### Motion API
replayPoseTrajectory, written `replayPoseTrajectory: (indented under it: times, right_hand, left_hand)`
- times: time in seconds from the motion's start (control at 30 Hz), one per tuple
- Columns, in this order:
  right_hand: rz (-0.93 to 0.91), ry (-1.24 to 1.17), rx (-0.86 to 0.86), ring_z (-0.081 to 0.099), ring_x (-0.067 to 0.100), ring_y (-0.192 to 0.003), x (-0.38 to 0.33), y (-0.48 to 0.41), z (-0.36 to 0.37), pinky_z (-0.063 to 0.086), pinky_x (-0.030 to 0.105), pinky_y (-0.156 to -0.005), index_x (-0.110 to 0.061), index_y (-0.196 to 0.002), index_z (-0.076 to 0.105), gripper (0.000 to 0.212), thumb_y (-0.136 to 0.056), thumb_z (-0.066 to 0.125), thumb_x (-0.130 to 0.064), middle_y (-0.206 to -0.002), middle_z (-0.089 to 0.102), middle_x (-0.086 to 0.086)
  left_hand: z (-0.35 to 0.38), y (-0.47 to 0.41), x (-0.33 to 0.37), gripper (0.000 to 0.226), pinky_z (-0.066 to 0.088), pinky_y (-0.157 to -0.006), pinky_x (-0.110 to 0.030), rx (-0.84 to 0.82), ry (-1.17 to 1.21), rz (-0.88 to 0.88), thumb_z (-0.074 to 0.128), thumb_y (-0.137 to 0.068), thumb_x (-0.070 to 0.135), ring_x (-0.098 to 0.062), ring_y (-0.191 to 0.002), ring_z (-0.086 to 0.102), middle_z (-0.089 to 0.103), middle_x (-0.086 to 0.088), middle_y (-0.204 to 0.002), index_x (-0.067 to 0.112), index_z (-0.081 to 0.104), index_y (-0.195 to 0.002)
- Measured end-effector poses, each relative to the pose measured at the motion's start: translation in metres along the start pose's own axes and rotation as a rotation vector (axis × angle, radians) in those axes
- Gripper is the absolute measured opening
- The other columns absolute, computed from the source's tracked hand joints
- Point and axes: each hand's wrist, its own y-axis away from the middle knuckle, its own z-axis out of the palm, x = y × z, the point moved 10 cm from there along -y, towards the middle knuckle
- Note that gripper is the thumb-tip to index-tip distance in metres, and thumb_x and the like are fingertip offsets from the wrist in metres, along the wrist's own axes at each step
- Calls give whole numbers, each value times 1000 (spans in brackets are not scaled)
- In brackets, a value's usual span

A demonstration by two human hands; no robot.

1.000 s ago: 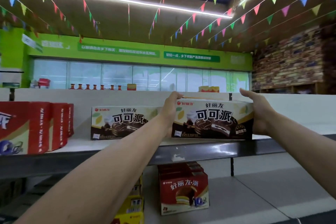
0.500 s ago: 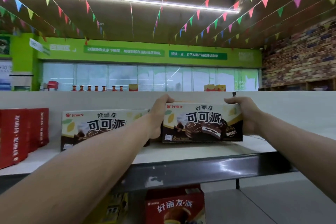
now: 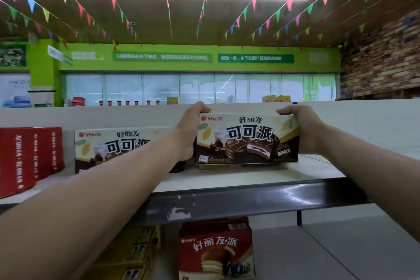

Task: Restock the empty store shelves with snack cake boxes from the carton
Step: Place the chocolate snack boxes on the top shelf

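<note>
A cream and brown cocoa pie box (image 3: 247,140) stands long side forward on the top shelf (image 3: 238,176). My left hand (image 3: 189,130) grips its left end, fingers curled over the top edge. My right hand (image 3: 305,129) grips its right end the same way. A second identical cocoa pie box (image 3: 109,149) stands to the left on the same shelf, partly hidden behind my left forearm. The carton is out of sight.
Red snack boxes (image 3: 29,157) stand at the shelf's left end. The shelf's dark front rail (image 3: 261,198) runs across the middle. Below it sit a red pie box (image 3: 216,250) and yellow boxes (image 3: 136,254). White shelf surface stretches to the right (image 3: 363,138).
The box has moved further back onto the shelf with both hands still on its ends. My right fingers have curled over the top edge. The view has shifted nearer.
</note>
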Motion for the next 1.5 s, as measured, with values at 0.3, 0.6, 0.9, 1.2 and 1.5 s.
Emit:
replayPoseTrajectory:
  times: [0.3,0.6,0.9,1.2,1.5]
  right_hand:
    - [-100,30,-29,60,29,-82,-48,34,30,48,37,-78,-10,-113,48,60,-61,66,-33,-100,60,15]
    - [-111,9,-137,56,25,-62,-45,51,109,47,32,-68,-9,-94,53,29,-85,57,-36,-74,58,10]
    - [-45,-15,-219,60,26,-65,3,41,182,50,34,-70,-10,-105,54,36,-81,60,-36,-79,61,10]
    - [-65,-19,-226,60,27,-69,22,36,232,49,36,-74,-10,-99,57,31,-83,60,-36,-79,63,11]
    - [-26,-3,-140,61,27,-60,46,29,251,52,34,-71,-11,-83,57,20,-86,62,-31,-68,62,9]
  left_hand:
    - [-9,37,56,31,44,-66,-29,-82,-13,118,44,-95,40,-22,-64,58,62,-5,-73,20,50,-73]
    - [-84,75,78,30,45,-68,-32,10,6,174,45,-93,40,-23,-65,60,64,-8,-77,17,54,-76]
    - [-172,107,60,26,45,-72,-34,190,-36,136,54,-86,43,-23,-69,61,68,-7,-82,19,60,-79]
    - [-213,122,53,31,46,-61,-27,229,3,144,44,-96,36,-19,-54,62,67,-3,-66,18,56,-74]
    - [-242,123,29,23,50,-73,-34,288,35,68,46,-95,32,-23,-64,68,69,-8,-75,15,58,-86]
